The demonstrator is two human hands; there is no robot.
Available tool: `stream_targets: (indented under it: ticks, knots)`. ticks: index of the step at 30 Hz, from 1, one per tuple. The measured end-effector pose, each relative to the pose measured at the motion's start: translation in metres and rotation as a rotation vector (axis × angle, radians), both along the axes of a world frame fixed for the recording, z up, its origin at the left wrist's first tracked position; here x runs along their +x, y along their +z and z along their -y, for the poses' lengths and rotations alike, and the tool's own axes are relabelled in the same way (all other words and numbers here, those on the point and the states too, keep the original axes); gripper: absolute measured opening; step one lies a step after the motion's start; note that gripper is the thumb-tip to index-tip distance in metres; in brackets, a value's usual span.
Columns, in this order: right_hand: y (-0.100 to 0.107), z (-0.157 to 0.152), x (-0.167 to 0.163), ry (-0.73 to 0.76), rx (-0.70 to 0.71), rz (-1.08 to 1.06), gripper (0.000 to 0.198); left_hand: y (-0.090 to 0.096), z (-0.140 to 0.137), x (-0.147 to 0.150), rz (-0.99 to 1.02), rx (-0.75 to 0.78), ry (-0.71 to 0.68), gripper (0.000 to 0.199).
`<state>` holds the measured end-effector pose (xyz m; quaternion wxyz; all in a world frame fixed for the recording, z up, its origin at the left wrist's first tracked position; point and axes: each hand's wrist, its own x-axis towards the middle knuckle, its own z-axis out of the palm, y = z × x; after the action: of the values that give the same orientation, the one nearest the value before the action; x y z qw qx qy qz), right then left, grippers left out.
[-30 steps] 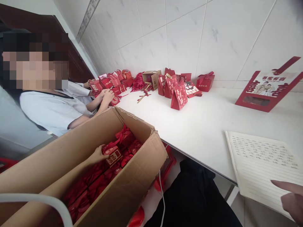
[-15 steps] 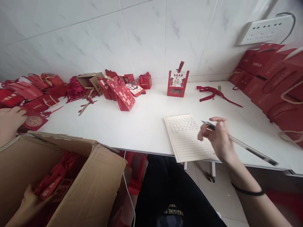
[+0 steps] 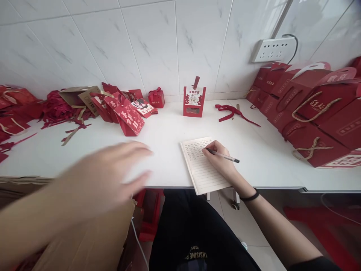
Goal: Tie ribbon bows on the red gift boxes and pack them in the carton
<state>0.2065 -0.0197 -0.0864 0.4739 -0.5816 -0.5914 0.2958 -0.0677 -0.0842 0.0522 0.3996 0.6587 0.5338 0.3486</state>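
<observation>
My right hand (image 3: 218, 155) grips a clear ballpoint pen (image 3: 225, 156) with a black cap end. Its tip side is at the handwritten lines of a ruled notebook (image 3: 207, 177), which lies tilted over the table's front edge. My left hand (image 3: 124, 169), smeared by motion, hovers left of the notebook with thumb and fingers apart and nothing visible in it. Beyond the notebook stands a small red gift box (image 3: 194, 101) with a ribbon loop. Several red gift boxes (image 3: 128, 118) lie together farther left.
Large red handled boxes (image 3: 307, 105) are stacked at the right. Cut red ribbon (image 3: 225, 109) lies near the wall. At left are red boxes, a ribbon pile (image 3: 58, 107) and a small cardboard box (image 3: 90, 98). A big carton (image 3: 93, 241) stands below the table edge.
My right hand has moved from above the notebook onto its written lines, turning the pen. My left hand has come from the left to over the table. The view has shifted right.
</observation>
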Motion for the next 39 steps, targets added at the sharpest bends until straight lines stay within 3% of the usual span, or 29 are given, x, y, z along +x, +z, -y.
stream_targets:
  ticks: [2,4,6,8,14,21,28,34,39]
  knots:
    - [-0.002,0.001,0.000,0.001,0.024,-0.001,0.020,-0.019,-0.009,0.049,-0.373,0.085,-0.377,0.034]
    - [-0.003,0.002,0.000,0.019,0.036,-0.012,0.022,-0.042,-0.014,0.085,-0.623,0.183,-0.652,0.043]
    - [-0.003,0.001,0.000,0.021,0.032,-0.028,0.023,-0.063,-0.018,0.101,-0.807,0.226,-0.823,0.054]
    - [-0.002,0.000,-0.001,0.004,0.031,-0.043,0.022,-0.077,-0.021,0.100,-0.904,0.222,-0.905,0.064]
    - [0.002,0.000,-0.006,0.035,0.001,0.023,0.027,-0.093,-0.023,0.077,-0.770,0.258,-0.890,0.068]
    - [0.002,-0.002,-0.006,0.030,-0.015,0.085,0.031,-0.110,-0.016,0.075,-0.751,0.375,-0.814,0.073]
    - [0.000,-0.003,-0.006,0.037,-0.019,0.143,0.032,-0.112,-0.015,0.075,-0.820,0.462,-0.811,0.085]
    - [0.001,-0.002,-0.007,0.020,-0.032,0.137,0.030,-0.113,-0.015,0.076,-0.796,0.443,-0.783,0.082]
    - [0.001,-0.002,-0.006,0.025,-0.037,0.124,0.029,-0.110,-0.015,0.078,-0.899,0.475,-0.800,0.084]
